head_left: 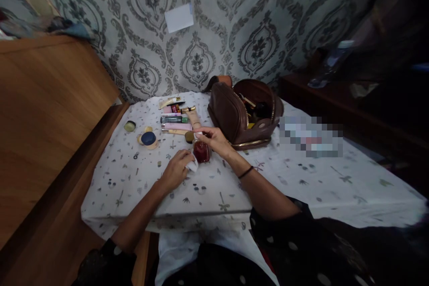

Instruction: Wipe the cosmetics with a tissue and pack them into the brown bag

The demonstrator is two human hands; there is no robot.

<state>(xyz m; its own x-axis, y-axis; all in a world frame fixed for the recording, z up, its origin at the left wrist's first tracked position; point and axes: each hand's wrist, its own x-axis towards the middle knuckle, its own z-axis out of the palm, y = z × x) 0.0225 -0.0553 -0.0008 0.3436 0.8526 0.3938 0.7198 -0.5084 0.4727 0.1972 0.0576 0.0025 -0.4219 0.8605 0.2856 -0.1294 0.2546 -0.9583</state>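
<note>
A squat glass bottle of dark red liquid [201, 152] stands on the patterned white tablecloth [208, 205]. It looks like a perfume bottle. My right hand [214, 139] pinches it at the top, with thumb and fingers closed round its pale neck or cap. On its left side, my left hand [176, 169] is closed on a crumpled white tissue [192, 164], which touches or nearly touches the glass. Just behind the bottle is a round, dark golden lid [189, 136]. Tubes and slim bottles, among them a green one [174, 119] and a pink tube [177, 127], lie in a row beyond my hands.
An unzipped brown leather bag [231, 114] with things inside stands behind my right hand. To the left are a blue-lidded jar [149, 140] and a small green-topped jar [129, 125]. A wooden cabinet [50, 111] borders the left; a clear plastic bottle [331, 65] stands far right.
</note>
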